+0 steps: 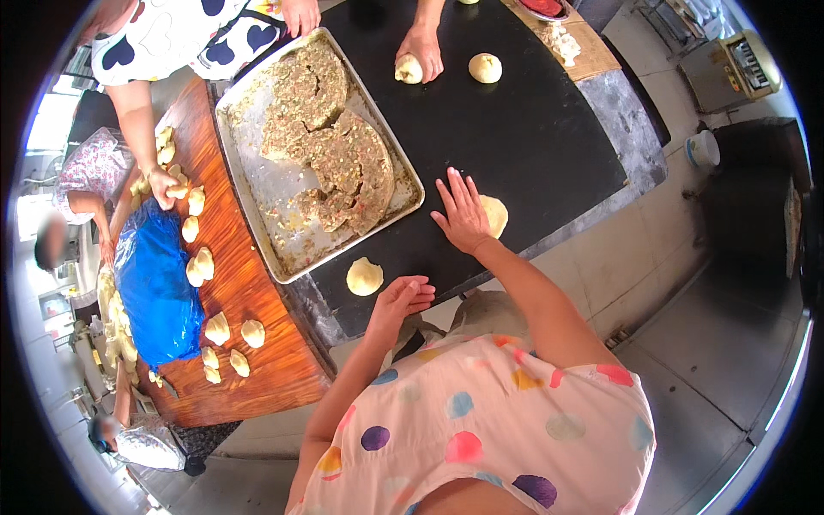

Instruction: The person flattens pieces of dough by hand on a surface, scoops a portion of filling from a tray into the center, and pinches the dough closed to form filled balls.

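Board under my hands: matte black. Dough disc under my right hand: pale cream-yellow. Dough ball at 11 o'clock of my left hand: same cream. My top: pale pink, dots in purple, blue, pink, yellow, red. Tray at 10 o'clock: dull silver; filling mottled brown-pink with green flecks. Table at 9 o'clock: reddish-brown wood grain, cream dough pieces, bright blue plastic. Co-worker's apron at 11 o'clock: white with navy hearts.
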Available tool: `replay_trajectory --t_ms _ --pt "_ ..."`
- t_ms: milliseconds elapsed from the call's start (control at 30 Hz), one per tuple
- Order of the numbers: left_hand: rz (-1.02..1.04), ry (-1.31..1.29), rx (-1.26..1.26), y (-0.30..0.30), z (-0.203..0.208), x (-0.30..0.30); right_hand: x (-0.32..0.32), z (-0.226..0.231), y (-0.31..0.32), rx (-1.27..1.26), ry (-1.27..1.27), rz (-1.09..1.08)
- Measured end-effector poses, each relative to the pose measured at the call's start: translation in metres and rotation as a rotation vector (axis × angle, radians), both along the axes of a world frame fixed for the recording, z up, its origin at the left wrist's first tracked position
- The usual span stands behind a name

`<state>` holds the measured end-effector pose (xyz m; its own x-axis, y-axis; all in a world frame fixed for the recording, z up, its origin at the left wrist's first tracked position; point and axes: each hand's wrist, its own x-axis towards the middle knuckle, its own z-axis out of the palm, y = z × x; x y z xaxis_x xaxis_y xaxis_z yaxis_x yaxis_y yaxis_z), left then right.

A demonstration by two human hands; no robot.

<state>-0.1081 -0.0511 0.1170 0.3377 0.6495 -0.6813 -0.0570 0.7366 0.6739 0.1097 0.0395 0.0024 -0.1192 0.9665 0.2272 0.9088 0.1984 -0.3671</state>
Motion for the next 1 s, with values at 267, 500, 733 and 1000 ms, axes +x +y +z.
replay_trajectory --t_ms 267,500,733,1000 --pt "0.026 -0.004 -0.059 -0.004 -0.023 0.002 0.066 -0.008 -0.039 -0.229 0.349 -0.482" --pt "0.045 -0.131 -0.030 0.012 -0.041 0.010 0.095 -0.011 -0.010 -0.561 0.207 -0.261" --pt "0.400 -0.348 -0.344 0.011 -0.028 0.002 -0.024 0.104 -0.048 -0.404 0.320 0.073" --pt "0.706 -0.643 -0.061 0.008 -0.020 -0.144 -0.172 0.128 0.046 -0.238 0.376 0.445"
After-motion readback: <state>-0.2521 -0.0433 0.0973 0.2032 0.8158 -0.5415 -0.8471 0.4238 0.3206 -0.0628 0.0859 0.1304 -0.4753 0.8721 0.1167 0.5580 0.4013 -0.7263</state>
